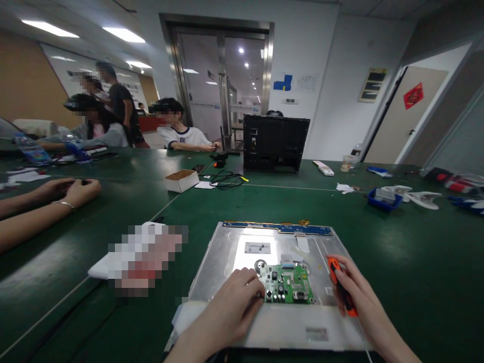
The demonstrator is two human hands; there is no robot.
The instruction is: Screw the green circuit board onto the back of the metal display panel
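A flat metal display panel [212, 282] lies in front of me, with a green circuit board [288, 283] on its middle. My left hand [238, 302] rests over the panel, its curled fingers at the board's left edge; the fingertips are hidden, so what they pinch cannot be made out. In my right hand [359, 290], at the panel's right side, is a screwdriver [335, 267] with an orange and black handle. Its thin shaft points back towards me. A blue strip board [276, 228] runs along the panel's far edge, and a flat white cable [302, 243] hangs from it.
Left of the panel lies a white object [102, 264], partly blurred out. Further back are an open small box [181, 180], a black cable [227, 180], an upright black monitor housing [276, 143] and a blue tray [383, 200]. Another person's hands [81, 191] reach in from the left.
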